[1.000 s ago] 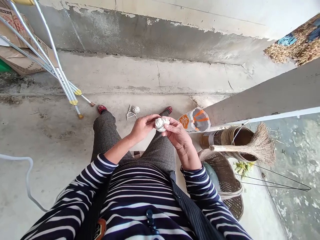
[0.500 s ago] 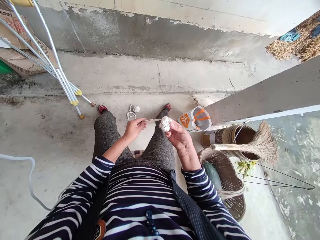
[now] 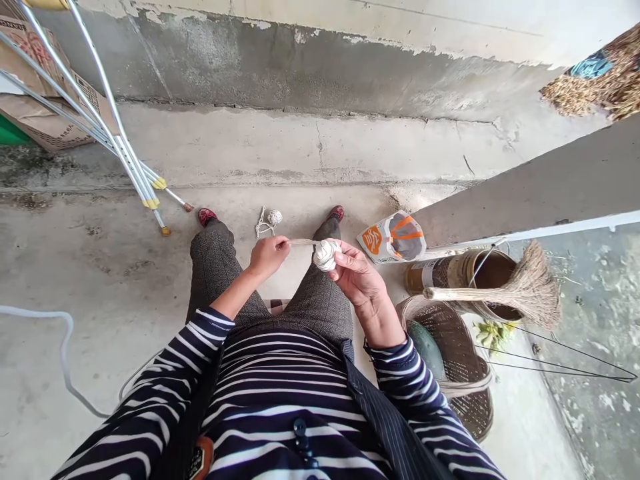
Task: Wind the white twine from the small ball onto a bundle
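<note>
Between the thumb and fingers of my right hand (image 3: 359, 275) is a white ball of yarn (image 3: 326, 255), held above my right thigh. A pale strand (image 3: 301, 241) runs taut from the ball to my left hand (image 3: 270, 257), whose fingers are pinched closed around it. On the floor between my feet rests a second, smaller ball of white yarn (image 3: 275, 217), with a loose looped length of yarn (image 3: 262, 224) beside it.
Metal crutches (image 3: 127, 157) lean at the left near cardboard boxes (image 3: 83, 103). To my right stand a white and orange bag (image 3: 373, 240), a bucket (image 3: 463, 273) with a straw broom (image 3: 533, 287) across it, and a wicker basket (image 3: 455, 333) holding a dark green melon (image 3: 425, 348).
The yarn ball in my right hand has turned and shifted slightly left and down. My left hand keeps its pinch on the strand, a little further left.
</note>
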Motion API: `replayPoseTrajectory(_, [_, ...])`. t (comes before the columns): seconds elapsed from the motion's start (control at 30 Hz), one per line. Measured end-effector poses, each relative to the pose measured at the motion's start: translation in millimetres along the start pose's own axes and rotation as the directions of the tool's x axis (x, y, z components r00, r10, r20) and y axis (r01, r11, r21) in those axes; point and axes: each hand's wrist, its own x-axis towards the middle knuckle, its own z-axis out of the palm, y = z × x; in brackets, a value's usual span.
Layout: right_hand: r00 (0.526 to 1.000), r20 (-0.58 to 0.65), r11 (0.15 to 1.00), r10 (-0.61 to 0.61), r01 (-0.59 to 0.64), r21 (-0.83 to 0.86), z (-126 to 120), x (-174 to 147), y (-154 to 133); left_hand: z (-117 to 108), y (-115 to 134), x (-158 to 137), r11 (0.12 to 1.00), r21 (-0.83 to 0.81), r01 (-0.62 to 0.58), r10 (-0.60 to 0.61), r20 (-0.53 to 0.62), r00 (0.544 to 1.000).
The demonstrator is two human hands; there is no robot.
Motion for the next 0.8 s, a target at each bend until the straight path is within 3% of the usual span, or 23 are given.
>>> replayPoseTrajectory(0.23, [1.0, 0.027, 1.0, -0.005, 0.005, 0.005, 1.3, -1.8, 2.4, -0.1, -18.0, 19.2, 0.972, -0.236, -0.005, -0.01, -0.064, 0.998])
replayPoseTrajectory(0.3, [0.999, 0.03, 1.0, -0.011, 0.012, -0.012, 0.8, -2.3, 1.3, 1.3, -22.1, 19.3, 0.976, -0.206, -0.076, 0.066, -0.052, 0.996])
replayPoseTrajectory(0.4, [0.999, 0.018, 0.999, -0.026, 0.027, -0.03, -2.4, -2.7, -1.9, 4.3, -27.1, 9.4, 0.977, -0.027, -0.212, 0.212, -0.01, 0.977])
replayPoseTrajectory(0.5, [0.996, -0.033, 0.997, -0.077, 0.076, -0.026, -8.5, -2.0, -8.2, 8.3, -31.2, -7.8, 0.954, 0.079, -0.29, 0.286, 0.063, 0.956])
replayPoseTrajectory(0.7, [0.981, -0.128, 0.987, -0.149, 0.139, -0.081, -20.0, 6.9, -21.5, 6.3, -31.1, -31.5, 0.963, -0.106, -0.249, 0.26, 0.107, 0.96])
replayPoseTrajectory(0.8, [0.943, -0.206, 0.954, -0.261, 0.219, -0.205, -21.5, 17.9, -23.0, 0.7, -21.5, -41.8, 0.96, -0.126, -0.251, 0.271, 0.177, 0.946])
